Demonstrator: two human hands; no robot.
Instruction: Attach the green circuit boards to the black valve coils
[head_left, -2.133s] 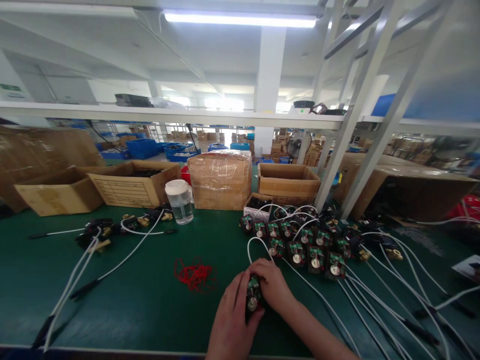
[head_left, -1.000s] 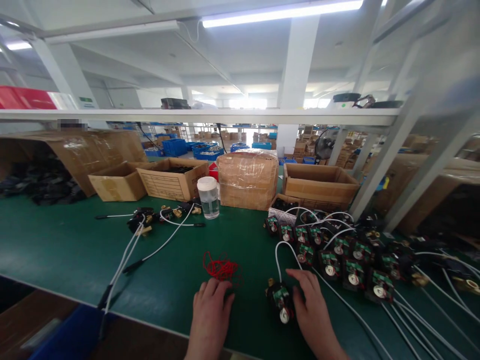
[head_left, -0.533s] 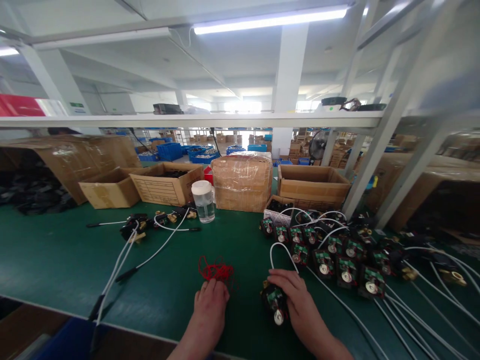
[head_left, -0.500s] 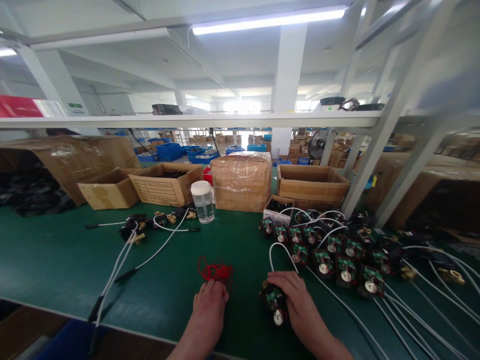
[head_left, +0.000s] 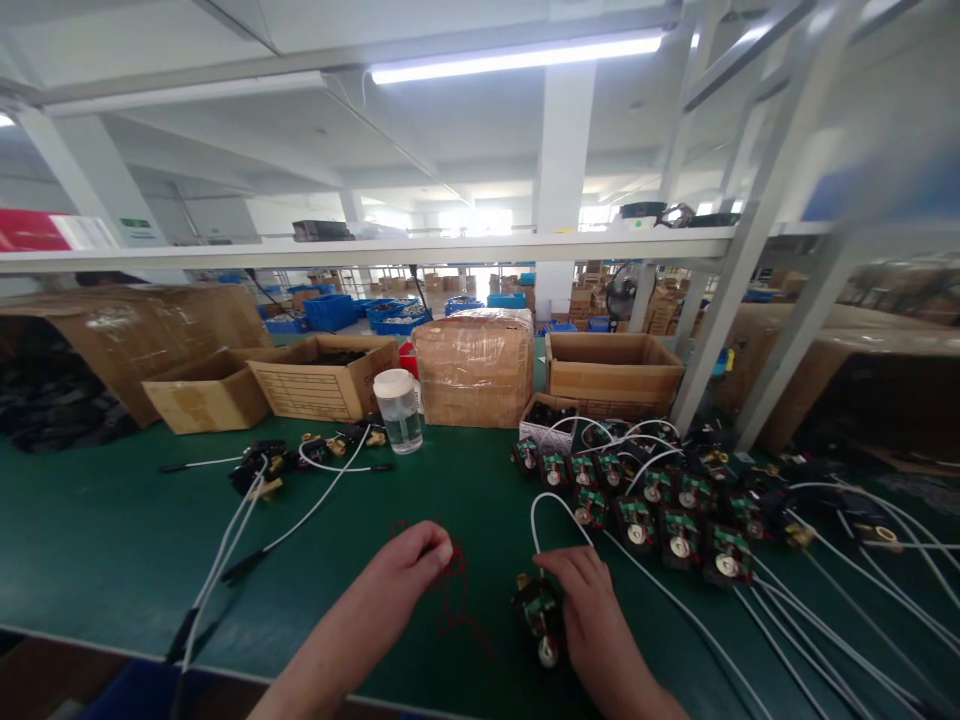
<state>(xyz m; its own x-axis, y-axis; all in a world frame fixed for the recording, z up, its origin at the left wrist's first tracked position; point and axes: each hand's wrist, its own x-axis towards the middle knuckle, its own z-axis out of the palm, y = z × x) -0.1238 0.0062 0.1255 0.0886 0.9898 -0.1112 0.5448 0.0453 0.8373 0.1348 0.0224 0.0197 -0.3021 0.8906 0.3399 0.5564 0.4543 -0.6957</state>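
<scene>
Left-hand fingers (head_left: 433, 548) pinch red string (head_left: 454, 590); right-hand fingers (head_left: 571, 568) curl around valve (head_left: 538, 617).

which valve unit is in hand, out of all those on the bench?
The valve unit under the right hand, alone at the front, apart from the rows behind.

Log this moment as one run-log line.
left hand: pinching thin red string | right hand: gripping black valve with green board | surface: green bench mat
</scene>
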